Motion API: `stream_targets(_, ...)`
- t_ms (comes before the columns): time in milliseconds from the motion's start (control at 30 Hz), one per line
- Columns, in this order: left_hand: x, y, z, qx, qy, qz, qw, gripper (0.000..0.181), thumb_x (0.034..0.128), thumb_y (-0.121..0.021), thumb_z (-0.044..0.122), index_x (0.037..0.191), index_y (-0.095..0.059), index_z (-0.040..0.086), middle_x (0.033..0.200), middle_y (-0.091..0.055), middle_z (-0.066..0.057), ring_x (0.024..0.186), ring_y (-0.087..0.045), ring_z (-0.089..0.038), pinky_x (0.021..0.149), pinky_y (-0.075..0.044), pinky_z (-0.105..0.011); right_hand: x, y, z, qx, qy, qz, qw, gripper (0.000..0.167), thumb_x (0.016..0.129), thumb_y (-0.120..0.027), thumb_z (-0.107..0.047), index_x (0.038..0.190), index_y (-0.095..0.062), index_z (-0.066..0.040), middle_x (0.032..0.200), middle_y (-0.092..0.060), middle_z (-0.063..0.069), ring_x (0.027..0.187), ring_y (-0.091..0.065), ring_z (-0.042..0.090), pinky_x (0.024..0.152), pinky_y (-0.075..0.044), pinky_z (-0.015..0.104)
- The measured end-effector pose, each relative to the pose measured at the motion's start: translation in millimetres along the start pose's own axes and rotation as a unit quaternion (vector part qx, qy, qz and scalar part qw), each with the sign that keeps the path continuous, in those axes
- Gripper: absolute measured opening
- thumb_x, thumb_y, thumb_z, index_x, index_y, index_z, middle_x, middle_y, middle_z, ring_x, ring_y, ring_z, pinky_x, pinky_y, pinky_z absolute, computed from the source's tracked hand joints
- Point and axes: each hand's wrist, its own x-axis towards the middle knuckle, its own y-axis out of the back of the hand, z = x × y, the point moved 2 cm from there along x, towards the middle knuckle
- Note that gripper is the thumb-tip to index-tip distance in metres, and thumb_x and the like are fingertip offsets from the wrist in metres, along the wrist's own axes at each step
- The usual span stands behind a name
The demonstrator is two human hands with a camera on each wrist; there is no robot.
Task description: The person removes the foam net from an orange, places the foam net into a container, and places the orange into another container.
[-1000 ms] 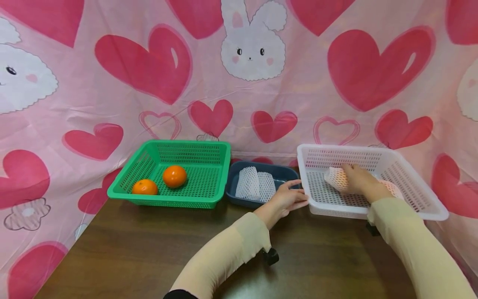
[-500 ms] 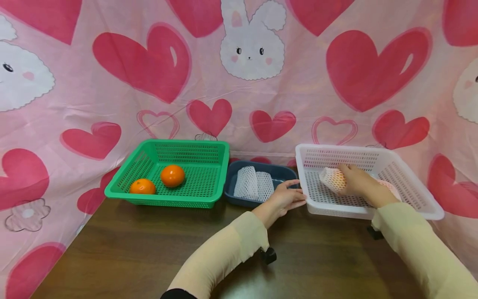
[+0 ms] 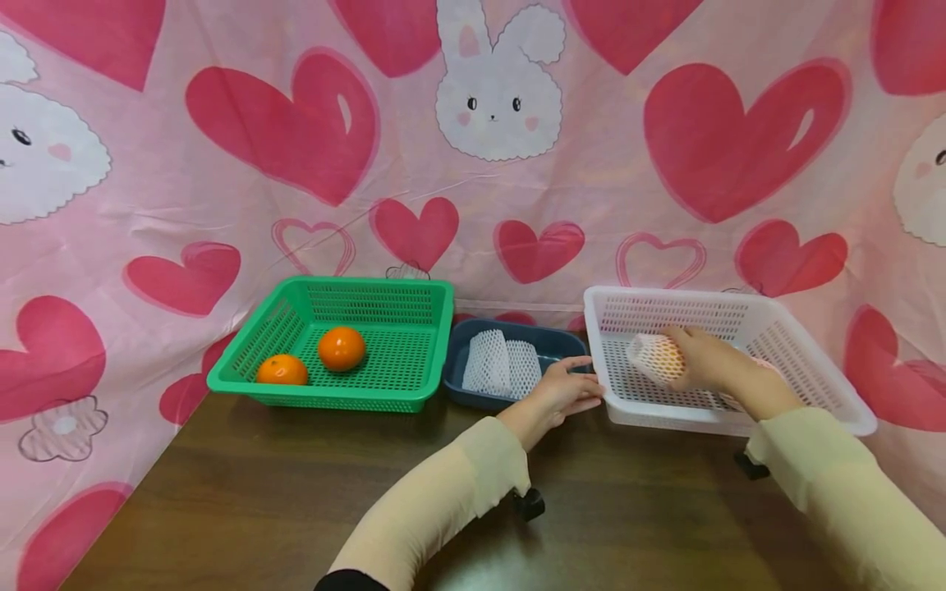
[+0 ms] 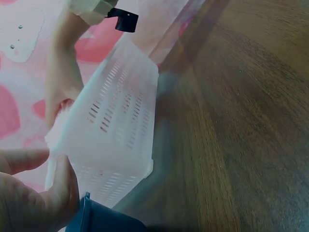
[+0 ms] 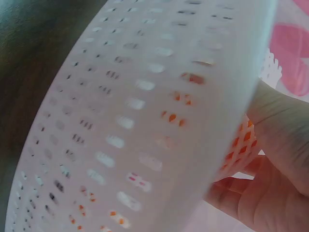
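My right hand (image 3: pixel 702 361) holds an orange in a white foam net sleeve (image 3: pixel 656 359) inside the white basket (image 3: pixel 665 416). In the right wrist view, the orange (image 5: pixel 244 145) shows through the net mesh, partly behind the basket wall (image 5: pixel 159 96). Another netted fruit (image 3: pixel 764 364) lies mostly hidden behind my right forearm. With fairly straight fingers, my left hand (image 3: pixel 557 394) touches the basket's near left rim. The left wrist view has its thumb and a finger beside the basket corner.
Left of the white basket stands a dark blue tray (image 3: pixel 473 400) with white foam net sleeves (image 3: pixel 488 365) in it. A green basket (image 3: pixel 325 396) farther left holds two bare oranges (image 3: pixel 342 349). A heart-patterned cloth (image 3: pixel 510 205) hangs behind the wooden table (image 3: pixel 296 492).
My right hand has shifted slightly left within the white basket, carrying the netted orange. My left hand has stayed at the basket rim.
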Motion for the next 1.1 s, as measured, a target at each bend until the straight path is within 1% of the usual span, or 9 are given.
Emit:
stream_targets(167, -0.9, 2.6, 3.2, 0.014, 0.009, -0.020, 0.9997, 0.058, 0.0924, -0.067, -0.010, 0.146, -0.052, 0.003, 0.110, -0.070, -0.012, 0.100, -0.071, -0.025, 0.092, -0.056, -0.040, -4.0, 6, -7, 0.003, 0.019, -0.005, 0.9998, 0.089, 0.064, -0.092, -0.023, 0.135, -0.048, 0.009, 0.115, -0.056, 0.039, 0.103, -0.059, 0.052, 0.085, -0.049, 0.066)
stream_targets(333, -1.7, 4.9, 5.8, 0.034, 0.012, -0.044, 0.9984, 0.055, 0.0962, -0.064, -0.005, 0.149, -0.049, 0.001, 0.117, -0.068, -0.013, 0.105, -0.070, -0.027, 0.097, -0.053, -0.042, -8.1, 11, -17, 0.023, 0.018, -0.013, 0.9995, 0.090, 0.064, -0.092, -0.021, 0.137, -0.047, 0.008, 0.116, -0.056, 0.037, 0.101, -0.060, 0.047, 0.084, -0.050, 0.064)
stream_targets(467, -2.5, 6.1, 6.9, 0.042, 0.012, -0.054, 0.9976, 0.053, 0.0982, -0.062, -0.004, 0.149, -0.048, 0.001, 0.122, -0.067, -0.015, 0.109, -0.070, -0.030, 0.098, -0.052, -0.043, -8.9, 15, -27, 0.030, 0.018, -0.022, 0.9992, 0.092, 0.064, -0.093, -0.023, 0.139, -0.047, 0.007, 0.119, -0.057, 0.035, 0.103, -0.059, 0.045, 0.087, -0.049, 0.064)
stream_targets(567, -4.4, 8.8, 9.7, 0.059, 0.008, -0.064, 0.9962, 0.055, 0.0996, -0.062, -0.001, 0.152, -0.045, 0.001, 0.126, -0.067, -0.016, 0.113, -0.068, -0.033, 0.098, -0.053, -0.043, -8.3, 18, -34, 0.025, 0.014, -0.029, 0.9992, 0.094, 0.066, -0.094, -0.027, 0.141, -0.047, 0.006, 0.124, -0.056, 0.034, 0.108, -0.058, 0.047, 0.091, -0.047, 0.067)
stream_targets(700, -7.8, 16.3, 16.7, 0.078, 0.000, -0.073, 0.9943, 0.058, 0.1007, -0.062, 0.003, 0.155, -0.040, 0.002, 0.129, -0.066, -0.020, 0.116, -0.067, -0.035, 0.098, -0.052, -0.044, -6.8, 23, -44, 0.033, 0.021, -0.028, 0.9988, 0.096, 0.068, -0.094, -0.026, 0.143, -0.045, 0.007, 0.128, -0.054, 0.036, 0.113, -0.056, 0.049, 0.095, -0.044, 0.068)
stream_targets(867, -12.4, 28.9, 26.8, 0.103, -0.010, -0.070, 0.9921, 0.058, 0.1008, -0.064, 0.008, 0.155, -0.042, 0.005, 0.130, -0.065, -0.022, 0.113, -0.068, -0.033, 0.098, -0.053, -0.045, -6.0, 29, -55, 0.047, 0.032, -0.023, 0.9981, 0.097, 0.068, -0.094, -0.025, 0.146, -0.044, 0.005, 0.130, -0.054, 0.035, 0.114, -0.056, 0.048, 0.098, -0.043, 0.068)
stream_targets(1000, -15.5, 39.0, 33.6, 0.130, -0.012, -0.070, 0.9889, 0.056, 0.1011, -0.065, 0.014, 0.153, -0.045, 0.006, 0.134, -0.064, -0.019, 0.115, -0.067, -0.032, 0.099, -0.052, -0.046, -6.7, 33, -65, 0.042, 0.047, -0.015, 0.9979, 0.096, 0.068, -0.094, -0.027, 0.145, -0.046, 0.003, 0.129, -0.057, 0.031, 0.113, -0.057, 0.045, 0.099, -0.044, 0.067)
stream_targets(1100, -17.8, 45.2, 37.9, 0.147, -0.012, -0.068, 0.9867, 0.053, 0.1007, -0.066, 0.017, 0.150, -0.049, 0.006, 0.133, -0.065, -0.015, 0.114, -0.068, -0.031, 0.099, -0.052, -0.047, -8.3, 35, -73, 0.045, 0.058, -0.012, 0.9972, 0.094, 0.069, -0.094, -0.028, 0.144, -0.046, 0.003, 0.128, -0.058, 0.028, 0.111, -0.058, 0.043, 0.098, -0.045, 0.066)
